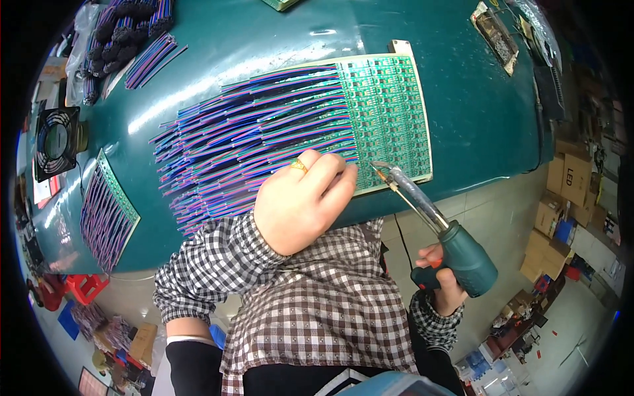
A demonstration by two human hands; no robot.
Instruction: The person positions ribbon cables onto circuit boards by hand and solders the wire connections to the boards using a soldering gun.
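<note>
In my right hand [449, 284] is a green soldering gun [467, 259] with a long metal barrel; my fingers wrap its handle. Its tip reaches the lower part of a green circuit board panel [386, 105], just right of my left fingers. My left hand [307, 198] is closed, thumb and fingers bunched over the wire ends beside the tip; the fingertips are partly hidden. Many coloured wires [257, 135], striped blue, red and black, run leftward in rows from the panel. A pale backing board [426, 142] shows along the panel's right edge.
A second board with wires [109, 211] lies at the table's left, near a black fan [57, 144]. Wire bundles [122, 43] are heaped at the far left. A metal tray [495, 38] sits at the far right. Cardboard boxes [564, 181] stand beyond the green table [475, 125].
</note>
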